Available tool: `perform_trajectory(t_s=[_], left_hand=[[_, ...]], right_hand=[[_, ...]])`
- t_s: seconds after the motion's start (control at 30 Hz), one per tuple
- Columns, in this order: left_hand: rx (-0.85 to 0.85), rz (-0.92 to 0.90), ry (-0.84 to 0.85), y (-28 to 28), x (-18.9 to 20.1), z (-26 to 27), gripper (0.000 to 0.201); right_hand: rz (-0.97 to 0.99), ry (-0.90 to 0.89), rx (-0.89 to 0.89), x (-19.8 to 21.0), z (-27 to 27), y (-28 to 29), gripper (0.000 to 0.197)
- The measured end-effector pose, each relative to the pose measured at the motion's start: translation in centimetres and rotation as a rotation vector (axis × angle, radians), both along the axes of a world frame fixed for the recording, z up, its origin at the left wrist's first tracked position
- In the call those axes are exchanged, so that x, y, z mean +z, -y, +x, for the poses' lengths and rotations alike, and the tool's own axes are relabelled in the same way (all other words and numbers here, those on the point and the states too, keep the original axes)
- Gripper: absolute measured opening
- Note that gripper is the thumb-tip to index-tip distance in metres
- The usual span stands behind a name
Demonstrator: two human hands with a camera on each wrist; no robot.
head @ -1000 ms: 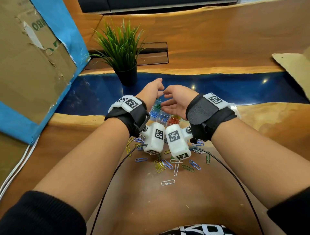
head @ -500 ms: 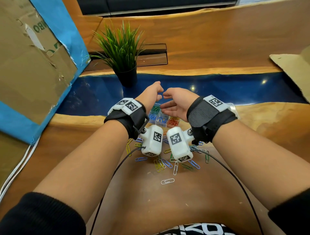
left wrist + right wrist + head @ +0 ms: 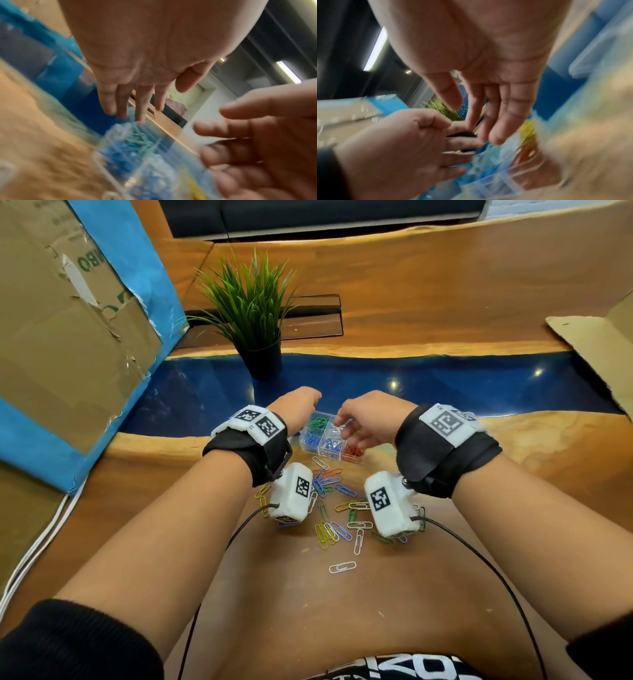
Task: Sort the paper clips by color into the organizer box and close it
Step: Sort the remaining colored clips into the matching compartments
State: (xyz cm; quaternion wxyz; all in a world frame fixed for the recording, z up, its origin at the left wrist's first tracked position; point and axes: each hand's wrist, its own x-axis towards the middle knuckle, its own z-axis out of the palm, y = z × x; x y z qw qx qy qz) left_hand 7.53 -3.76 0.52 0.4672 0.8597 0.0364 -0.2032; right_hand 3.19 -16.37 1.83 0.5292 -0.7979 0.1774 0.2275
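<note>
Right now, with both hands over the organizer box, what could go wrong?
1. Loose paper clips lie on the table under the wrists; a dragged wrist could scatter them.
2. The organizer box is open, with the right hand above its sorted compartments; a knock may mix colors.
3. The left hand crowds the same spot.

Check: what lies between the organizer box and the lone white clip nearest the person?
In the head view, a scatter of loose paper clips of mixed colours lies on the wood between the organizer box and the lone white clip.
</note>
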Motion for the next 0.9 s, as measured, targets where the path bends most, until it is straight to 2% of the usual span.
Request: perform_trajectory(t_s=[0.03,0.13,0.23,0.37,0.5,0.63,0.77,0.9], left_hand=[[0.016,0.060,0.021,-0.2,-0.1,0.0,0.038],[-0.121,0.313,0.175,-1.0,-0.2,-0.8,0.038],[-0.177,0.393,0.239,-1.5,-0.6,-1.4,0.037],[-0.339,0.567,0.332,-2.2,-0.9,-1.6,0.036],[-0.424,0.600,0.318,-2.4,-1.1,-1.9,0.038],[-0.416,0.562,0.362,-2.6,-0.9,-2.4,0.039],[-0.353,0.518,0.440,-3.4,-0.3,-3.1,0.030],[-0.370,0.514,0.473,-4.5,-0.3,-4.7,0.018]], right_hand=[[-0.088,-0.008,0.060,-0.1,-0.2,0.2,0.021],[-0.233,0.004,0.150,-0.9,-0.5,0.8,0.029],[-0.280,0.027,0.124,-1.2,-0.6,1.0,0.034],[-0.270,0.054,0.125,-1.5,-0.6,1.4,0.034],[-0.284,0.083,0.139,-1.6,-0.8,1.7,0.032],[-0.326,0.120,0.172,-1.6,-1.0,2.1,0.032],[-0.421,0.257,0.229,-1.7,-1.8,2.2,0.025],[-0.451,0.350,0.286,-1.5,-3.2,2.0,0.017]])
